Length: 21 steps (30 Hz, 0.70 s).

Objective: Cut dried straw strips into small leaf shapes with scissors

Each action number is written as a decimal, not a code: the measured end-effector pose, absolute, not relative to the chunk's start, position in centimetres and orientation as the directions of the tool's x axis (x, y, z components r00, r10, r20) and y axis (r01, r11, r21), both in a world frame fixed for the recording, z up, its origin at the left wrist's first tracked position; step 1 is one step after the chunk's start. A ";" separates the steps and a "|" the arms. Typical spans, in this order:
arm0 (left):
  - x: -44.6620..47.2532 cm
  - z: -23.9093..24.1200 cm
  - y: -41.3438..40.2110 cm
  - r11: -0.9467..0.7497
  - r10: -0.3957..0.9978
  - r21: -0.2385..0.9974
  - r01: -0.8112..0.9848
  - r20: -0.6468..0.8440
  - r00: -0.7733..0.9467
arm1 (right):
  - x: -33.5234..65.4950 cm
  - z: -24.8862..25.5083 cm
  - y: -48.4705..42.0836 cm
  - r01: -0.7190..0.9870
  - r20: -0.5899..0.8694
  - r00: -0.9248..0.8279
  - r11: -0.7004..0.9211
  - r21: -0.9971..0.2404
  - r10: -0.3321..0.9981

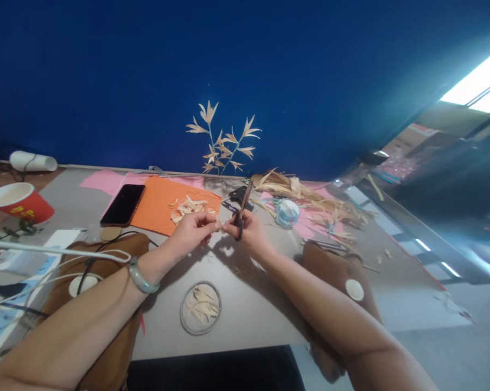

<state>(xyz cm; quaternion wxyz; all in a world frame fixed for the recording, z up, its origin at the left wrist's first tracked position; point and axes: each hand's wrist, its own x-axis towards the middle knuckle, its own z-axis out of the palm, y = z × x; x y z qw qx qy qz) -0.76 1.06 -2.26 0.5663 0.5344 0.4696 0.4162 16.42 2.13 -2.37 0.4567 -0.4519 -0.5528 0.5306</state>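
Note:
My left hand (pixel 191 232), with a pale green bangle at the wrist, is closed in a pinch on a small pale piece of dried husk (pixel 219 225). My right hand (pixel 250 234) is closed around dark-handled scissors (pixel 245 202), whose blades point up and away from me. The right fingertips meet the left ones at the husk piece; whether they pinch it too is hard to tell. Below the hands lies a round shallow dish (pixel 182 310) with cut husk petals (pixel 204 305). Beyond them, a branch of pale husk flowers (pixel 222 146) stands upright against the blue wall.
Husk scraps (pixel 190 206) lie on an orange sheet (pixel 155 203), beside a phone (pixel 123 205). At right are a light blue tape roll (pixel 287 212) and dried husks (pixel 330 203). A red paper cup (pixel 35 203), cables and a power strip (pixel 33 293) crowd the left.

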 end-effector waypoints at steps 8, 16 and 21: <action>-0.7 -1.5 1.0 0.139 0.968 0.990 0.017 -0.139 0.208 | 16.6 -2.8 2.1 -0.021 -0.015 -0.218 -0.020 -1.000 0.976; -1.0 -1.1 0.9 0.104 0.981 0.995 -0.002 -0.102 0.165 | 17.1 -2.6 2.0 0.020 -0.027 -0.228 -0.023 -1.000 0.973; -1.0 -1.5 0.9 0.100 0.971 0.993 0.060 -0.111 0.212 | 16.7 -2.9 1.6 -0.038 -0.032 -0.283 -0.045 -0.998 0.959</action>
